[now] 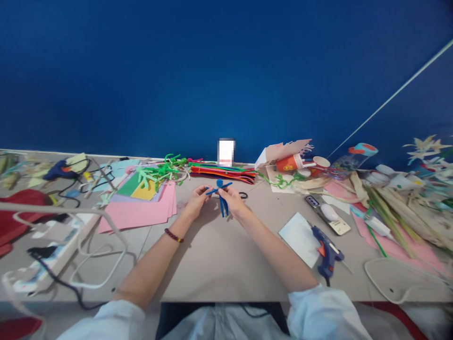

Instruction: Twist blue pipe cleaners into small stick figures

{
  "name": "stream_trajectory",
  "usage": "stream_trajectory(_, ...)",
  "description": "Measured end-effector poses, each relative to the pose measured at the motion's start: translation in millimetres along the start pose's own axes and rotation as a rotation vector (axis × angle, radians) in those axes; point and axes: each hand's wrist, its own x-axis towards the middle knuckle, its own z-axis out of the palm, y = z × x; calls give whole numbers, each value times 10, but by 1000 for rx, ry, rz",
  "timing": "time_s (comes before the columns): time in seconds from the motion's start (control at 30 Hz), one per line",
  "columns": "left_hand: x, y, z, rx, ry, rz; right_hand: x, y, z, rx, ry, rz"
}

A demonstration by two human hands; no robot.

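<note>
Both hands meet above the middle of the grey table (219, 255). Between them is a small blue pipe-cleaner figure (221, 196) with a round head, two arms and two hanging legs. My left hand (198, 200) pinches the figure's left arm, and a dark bead bracelet sits on that wrist. My right hand (233, 200) grips the figure at its body and right arm. Just behind the hands lies a bundle of coloured pipe cleaners (222, 172).
Pink and coloured paper sheets (141, 208) with green pipe-cleaner shapes (159, 172) lie at the left. A blue glue gun (327, 252), a phone (327, 215) and a white card (300, 238) sit at the right. Cables and a power strip (53, 245) are far left; dried leaves (396, 212) far right.
</note>
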Motion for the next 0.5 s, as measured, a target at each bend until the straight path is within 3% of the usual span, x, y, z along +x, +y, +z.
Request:
stream_trajectory(0.2, -121, -44, 163, 160, -18, 144, 62, 32, -46, -3, 171, -81)
stream_trajectory(0.33, -227, -45, 209, 542, 5, 393, 93, 80, -124, -267, 243, -237)
stream_trajectory(0.5, -277, 13, 141, 790, 32, 630, 37, 20, -164, -722, 172, -505)
